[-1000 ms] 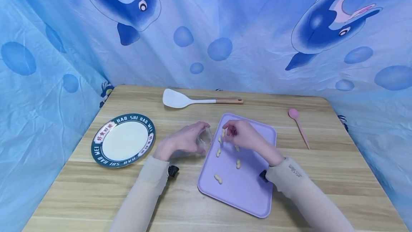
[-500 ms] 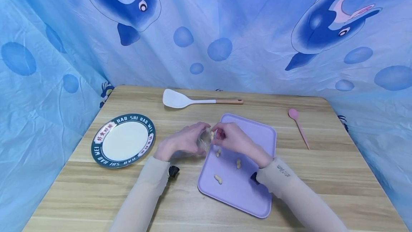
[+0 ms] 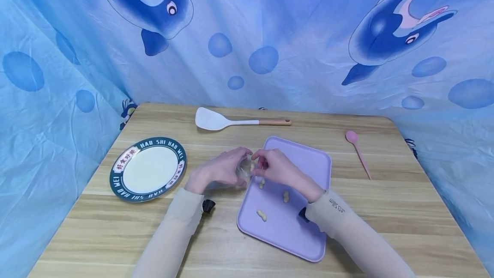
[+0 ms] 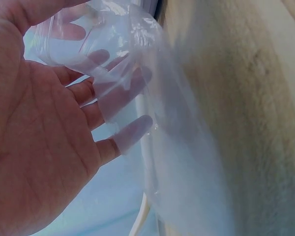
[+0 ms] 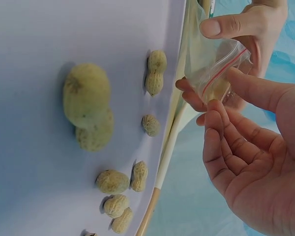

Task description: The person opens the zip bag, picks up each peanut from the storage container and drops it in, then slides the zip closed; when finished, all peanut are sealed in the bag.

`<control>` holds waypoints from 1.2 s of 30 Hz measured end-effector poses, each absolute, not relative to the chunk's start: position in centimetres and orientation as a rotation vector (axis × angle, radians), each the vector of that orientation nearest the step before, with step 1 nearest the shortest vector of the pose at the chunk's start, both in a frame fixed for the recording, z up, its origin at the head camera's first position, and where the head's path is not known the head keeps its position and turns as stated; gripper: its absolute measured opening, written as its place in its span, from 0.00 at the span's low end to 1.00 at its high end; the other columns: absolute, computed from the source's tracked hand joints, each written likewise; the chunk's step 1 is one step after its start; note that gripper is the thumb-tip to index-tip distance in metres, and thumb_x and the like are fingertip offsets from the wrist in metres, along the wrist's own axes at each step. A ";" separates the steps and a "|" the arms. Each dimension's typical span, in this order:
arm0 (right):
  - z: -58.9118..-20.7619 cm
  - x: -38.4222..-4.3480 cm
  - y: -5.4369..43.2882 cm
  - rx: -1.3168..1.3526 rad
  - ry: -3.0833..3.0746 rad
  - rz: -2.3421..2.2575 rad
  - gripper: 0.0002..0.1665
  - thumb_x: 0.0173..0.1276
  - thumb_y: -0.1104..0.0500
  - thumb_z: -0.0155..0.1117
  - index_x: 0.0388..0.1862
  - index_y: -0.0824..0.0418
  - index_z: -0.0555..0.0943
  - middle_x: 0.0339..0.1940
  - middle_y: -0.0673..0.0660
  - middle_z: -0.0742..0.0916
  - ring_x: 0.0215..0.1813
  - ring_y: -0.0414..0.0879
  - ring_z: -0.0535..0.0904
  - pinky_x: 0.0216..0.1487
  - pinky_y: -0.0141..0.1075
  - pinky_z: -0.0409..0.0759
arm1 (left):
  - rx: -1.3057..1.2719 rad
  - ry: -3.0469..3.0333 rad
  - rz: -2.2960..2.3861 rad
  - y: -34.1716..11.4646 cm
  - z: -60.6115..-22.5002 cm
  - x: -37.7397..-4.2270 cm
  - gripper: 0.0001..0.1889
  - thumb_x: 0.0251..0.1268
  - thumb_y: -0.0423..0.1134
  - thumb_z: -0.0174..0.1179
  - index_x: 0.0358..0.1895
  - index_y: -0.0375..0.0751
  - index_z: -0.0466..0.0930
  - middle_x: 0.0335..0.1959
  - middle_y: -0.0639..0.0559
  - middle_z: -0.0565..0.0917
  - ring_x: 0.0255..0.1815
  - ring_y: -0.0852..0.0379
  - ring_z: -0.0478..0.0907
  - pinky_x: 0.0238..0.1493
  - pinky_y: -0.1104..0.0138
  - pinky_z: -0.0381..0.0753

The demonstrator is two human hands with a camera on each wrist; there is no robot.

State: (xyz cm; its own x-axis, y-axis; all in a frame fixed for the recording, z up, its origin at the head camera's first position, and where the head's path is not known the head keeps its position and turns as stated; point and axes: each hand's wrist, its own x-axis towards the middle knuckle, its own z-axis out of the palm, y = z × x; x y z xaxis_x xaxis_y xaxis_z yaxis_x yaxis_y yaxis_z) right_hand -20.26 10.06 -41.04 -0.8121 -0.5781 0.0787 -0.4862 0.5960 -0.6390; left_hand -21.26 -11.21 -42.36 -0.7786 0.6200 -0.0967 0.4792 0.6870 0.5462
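My left hand (image 3: 221,167) grips a clear zip bag (image 3: 243,170) at the left edge of a lilac tray (image 3: 301,237). Its mouth, edged by a red zip line, faces my right hand (image 3: 279,167). Through the thin film in the left wrist view, the left fingers (image 4: 132,130) show spread. The right thumb and fingertips pinch a yellowish peanut (image 5: 218,92) right at the bag's mouth, partly covered by them and the film. More unshelled peanuts lie on the tray, among them one near the front (image 3: 261,214) and one further right (image 3: 286,196).
A white plate with a dark green lettered rim (image 3: 115,179) stands on the left of the wooden table (image 3: 397,226). A white spatula with a wooden handle (image 3: 212,119) lies behind the tray, and a pink spoon (image 3: 358,151) to its right. A blue dolphin-print curtain (image 3: 301,20) surrounds the table.
My right hand has picked a peanut off the tray's far left part and moved left to the bag's mouth. The left hand with the bag has stayed in place.
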 end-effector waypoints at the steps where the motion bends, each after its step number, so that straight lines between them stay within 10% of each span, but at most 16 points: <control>1: -41.0 -20.3 10.0 -0.901 2.682 -1.008 0.21 0.59 0.60 0.77 0.48 0.67 0.83 0.24 0.47 0.82 0.26 0.36 0.76 0.30 0.31 0.76 | 0.877 2.624 0.735 -11.2 -42.4 -21.3 0.46 0.43 0.44 0.76 0.70 0.42 0.64 0.60 0.47 0.76 0.60 0.51 0.73 0.64 0.50 0.70; 36: -40.8 -21.9 18.0 -0.758 2.757 -1.084 0.16 0.63 0.64 0.72 0.46 0.72 0.81 0.27 0.52 0.82 0.30 0.44 0.76 0.32 0.35 0.76 | 0.827 2.615 0.770 -11.4 -42.3 -21.2 0.47 0.44 0.43 0.77 0.71 0.42 0.64 0.65 0.45 0.75 0.66 0.49 0.72 0.68 0.53 0.68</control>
State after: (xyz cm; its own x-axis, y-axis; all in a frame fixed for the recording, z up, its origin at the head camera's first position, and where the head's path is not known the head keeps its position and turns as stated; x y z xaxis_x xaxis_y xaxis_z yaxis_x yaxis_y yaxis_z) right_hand -21.91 17.99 -40.76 -0.8737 -0.4760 0.1002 -0.4168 0.6265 -0.6586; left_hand -21.24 -11.40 -42.32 -0.7924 0.5998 -0.1114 0.4436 0.6918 0.5697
